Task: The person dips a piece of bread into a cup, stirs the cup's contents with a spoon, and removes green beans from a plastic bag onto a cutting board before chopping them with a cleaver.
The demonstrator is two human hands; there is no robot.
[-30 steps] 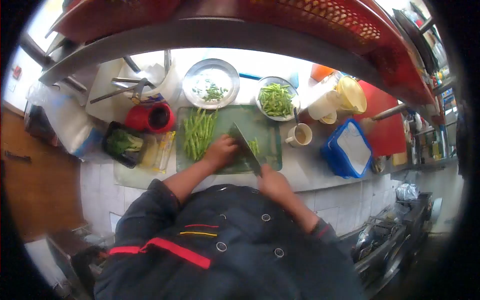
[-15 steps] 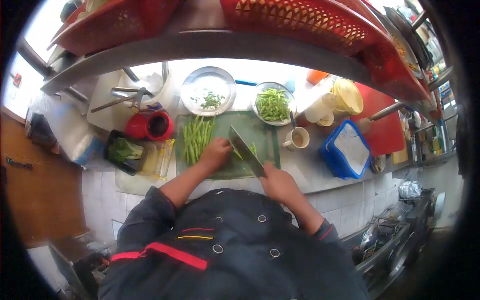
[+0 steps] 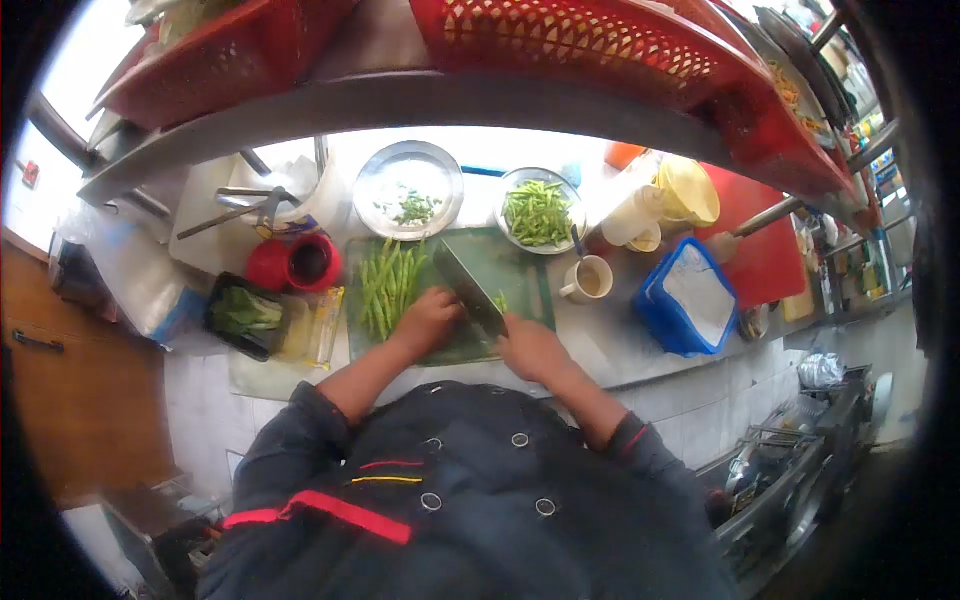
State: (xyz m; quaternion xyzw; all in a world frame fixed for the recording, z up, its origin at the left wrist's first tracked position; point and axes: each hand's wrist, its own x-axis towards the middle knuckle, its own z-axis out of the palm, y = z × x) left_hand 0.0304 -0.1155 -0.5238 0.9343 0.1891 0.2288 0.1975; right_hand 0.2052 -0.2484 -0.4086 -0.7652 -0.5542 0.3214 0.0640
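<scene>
My right hand point(image 3: 532, 348) grips the handle of a broad knife point(image 3: 466, 284), whose blade slants up and left over the green cutting board point(image 3: 532, 282). Close against the blade's left side, my left hand point(image 3: 430, 318) has its fingers curled down on the board, holding a green bean mostly hidden by fingers and blade. A pile of long green beans point(image 3: 386, 285) lies on the board's left part. Just right of the blade are a few cut pieces point(image 3: 500, 301). Behind the board stand a bowl of cut beans point(image 3: 540, 212) and a metal plate point(image 3: 378, 185) with small trimmings.
A cup point(image 3: 588, 279) with a spoon and a blue tub point(image 3: 690, 300) of white powder stand right. Left are red containers point(image 3: 313, 262) and a black tray point(image 3: 243, 312) of leafy greens. A metal shelf point(image 3: 420, 105) with red baskets point(image 3: 590, 45) hangs low across the back.
The knife and my right hand have moved left, closer to my left hand. The bean end that showed between them is now hidden. The view has shifted slightly.
</scene>
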